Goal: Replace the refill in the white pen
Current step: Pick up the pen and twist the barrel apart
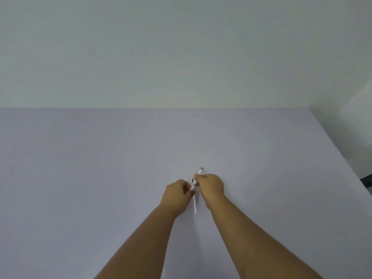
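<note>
The white pen [198, 176] with a grey end cap is held above the table, tilted up to the right. My right hand [211, 186] grips its upper part. My left hand [178, 191] pinches its lower end. A thin white refill [195, 203] lies on the table just below and between my hands, pointing toward me. Whether the left fingers touch the refill is hidden.
A pale lilac table [100, 168] fills the lower view, its far edge meeting a plain wall and its right edge slanting down at the right. A dark object [366, 180] shows past the right edge.
</note>
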Demonstrator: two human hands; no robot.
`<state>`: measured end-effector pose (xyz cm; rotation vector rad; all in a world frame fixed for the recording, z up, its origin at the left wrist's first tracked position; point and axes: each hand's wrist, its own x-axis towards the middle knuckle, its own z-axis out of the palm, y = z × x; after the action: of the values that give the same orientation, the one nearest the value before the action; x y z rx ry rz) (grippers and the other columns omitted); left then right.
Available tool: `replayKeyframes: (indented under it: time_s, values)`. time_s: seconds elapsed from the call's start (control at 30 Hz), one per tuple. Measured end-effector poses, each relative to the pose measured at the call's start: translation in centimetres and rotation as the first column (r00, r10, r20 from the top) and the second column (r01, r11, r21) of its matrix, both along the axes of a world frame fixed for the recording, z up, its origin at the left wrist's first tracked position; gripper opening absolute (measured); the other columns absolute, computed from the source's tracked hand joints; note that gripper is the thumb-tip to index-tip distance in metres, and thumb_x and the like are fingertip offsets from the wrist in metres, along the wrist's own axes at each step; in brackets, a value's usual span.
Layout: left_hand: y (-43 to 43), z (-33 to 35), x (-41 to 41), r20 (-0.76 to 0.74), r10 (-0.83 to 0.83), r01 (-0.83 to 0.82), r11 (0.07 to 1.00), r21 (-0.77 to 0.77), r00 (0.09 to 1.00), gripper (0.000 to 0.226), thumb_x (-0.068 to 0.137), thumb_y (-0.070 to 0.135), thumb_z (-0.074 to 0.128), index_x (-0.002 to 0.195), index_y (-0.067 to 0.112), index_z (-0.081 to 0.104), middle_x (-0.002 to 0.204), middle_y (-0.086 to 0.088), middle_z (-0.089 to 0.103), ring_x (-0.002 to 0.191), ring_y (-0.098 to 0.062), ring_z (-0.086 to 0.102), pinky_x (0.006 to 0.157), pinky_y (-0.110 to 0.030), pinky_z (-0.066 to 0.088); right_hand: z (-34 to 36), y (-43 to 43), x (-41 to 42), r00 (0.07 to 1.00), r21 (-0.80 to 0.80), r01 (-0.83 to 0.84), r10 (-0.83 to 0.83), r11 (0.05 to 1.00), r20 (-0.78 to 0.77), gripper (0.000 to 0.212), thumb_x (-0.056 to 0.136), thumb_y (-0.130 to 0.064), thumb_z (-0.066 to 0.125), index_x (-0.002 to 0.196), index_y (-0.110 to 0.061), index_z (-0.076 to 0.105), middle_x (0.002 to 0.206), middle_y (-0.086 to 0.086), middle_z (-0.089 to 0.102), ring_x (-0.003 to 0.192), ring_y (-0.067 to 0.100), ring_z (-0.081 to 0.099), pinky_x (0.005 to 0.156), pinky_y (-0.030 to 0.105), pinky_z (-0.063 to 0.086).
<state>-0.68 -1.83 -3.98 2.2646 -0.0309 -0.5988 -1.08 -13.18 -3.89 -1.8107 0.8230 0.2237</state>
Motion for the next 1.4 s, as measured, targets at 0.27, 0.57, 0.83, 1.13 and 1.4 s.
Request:
replayKeyframes:
  time_s: [0.27, 0.57, 0.83, 1.13, 1.4]
  values:
    - [2.1, -0.8, -0.1, -0.033, 0.002, -0.002, 1.000, 0.025, 0.999, 0.010, 0.087, 0.030, 0.061, 0.090, 0.021, 0.059, 0.081, 0.006, 0.055, 0.067, -0.007, 0.052, 0.046, -0.018, 0.044, 0.0, -3.9, 0.1, 0.972, -0.315, -0.231, 0.204, 0.921, -0.116, 0.035, 0.091, -0.033, 0.053, 0.072, -0.008, 0.070, 0.066, 0.006, 0.062, 0.076, 0.028, 0.057, 0.066, 0.029, 0.037]
    - [1.9, -0.6, 0.0, 0.012, 0.052, -0.052, 0.999, -0.006, 0.999, 0.017, 0.086, 0.028, 0.062, 0.099, 0.018, 0.066, 0.080, 0.010, 0.058, 0.075, -0.011, 0.057, 0.059, -0.021, 0.049, -1.7, -1.9, -1.6, 0.949, -0.427, -0.305, 0.231, 0.852, -0.217, 0.032, 0.079, -0.041, 0.066, 0.073, -0.013, 0.053, 0.074, 0.003, 0.058, 0.067, 0.024, 0.054, 0.052, 0.027, 0.034]
    - [2.6, -0.4, -0.3, 0.042, 0.051, -0.052, 0.998, 0.041, 0.998, 0.018, 0.085, 0.030, 0.062, 0.099, 0.021, 0.066, 0.089, 0.006, 0.064, 0.083, -0.012, 0.060, 0.068, -0.021, 0.046, -2.1, -1.6, -2.2, 0.957, -0.397, -0.272, 0.204, 0.876, -0.205, 0.036, 0.076, -0.042, 0.070, 0.088, -0.009, 0.061, 0.087, 0.006, 0.065, 0.073, 0.024, 0.058, 0.060, 0.029, 0.041]
    - [2.8, 0.2, -0.5, 0.106, -0.045, 0.030, 0.991, 0.132, 0.993, 0.019, 0.087, 0.031, 0.058, 0.101, 0.021, 0.065, 0.083, 0.010, 0.057, 0.078, -0.012, 0.056, 0.066, -0.024, 0.043, -1.2, -1.8, -2.5, 0.973, -0.392, -0.224, 0.184, 0.893, -0.137, 0.046, 0.085, -0.053, 0.054, 0.064, -0.012, 0.049, 0.064, 0.002, 0.055, 0.066, 0.024, 0.052, 0.059, 0.028, 0.041]
    - [2.6, 1.2, -0.5, 0.227, -0.205, 0.154, 0.962, 0.226, 0.952, 0.020, 0.092, 0.030, 0.051, 0.106, 0.020, 0.062, 0.104, 0.000, 0.060, 0.093, -0.019, 0.057, 0.071, -0.027, 0.041, 1.5, -1.9, -2.0, 0.972, 0.103, -0.234, 0.232, 0.967, 0.030, 0.028, 0.081, -0.042, 0.067, 0.072, -0.015, 0.067, 0.068, -0.003, 0.066, 0.056, 0.010, 0.053, 0.057, 0.023, 0.045]
